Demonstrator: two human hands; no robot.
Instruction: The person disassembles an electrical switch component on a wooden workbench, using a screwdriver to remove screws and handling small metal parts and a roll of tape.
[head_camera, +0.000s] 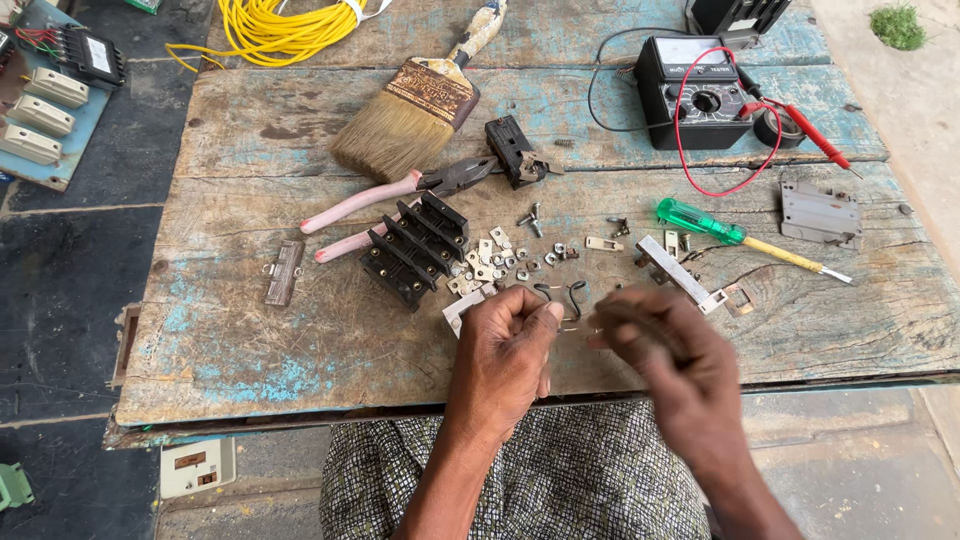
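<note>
My left hand (508, 350) is curled over the near edge of the wooden table (250, 350), its fingertips pinched on a thin dark bent wire (570, 296). My right hand (665, 355) is blurred beside it, fingers closed near the wire's other end; whether it grips the wire I cannot tell. Just beyond the hands lie a pile of small metal screws and plates (495, 262), a black terminal block (415, 248) and a white metal bracket (672, 268).
Pink-handled pliers (400, 190), a paintbrush (415, 105), a black switch part (512, 150), a multimeter (695, 90) with red leads, a green screwdriver (735, 235), a grey plate (820, 212) and a small metal clip (283, 272) lie on the table. Yellow cable (285, 28) is at the far left.
</note>
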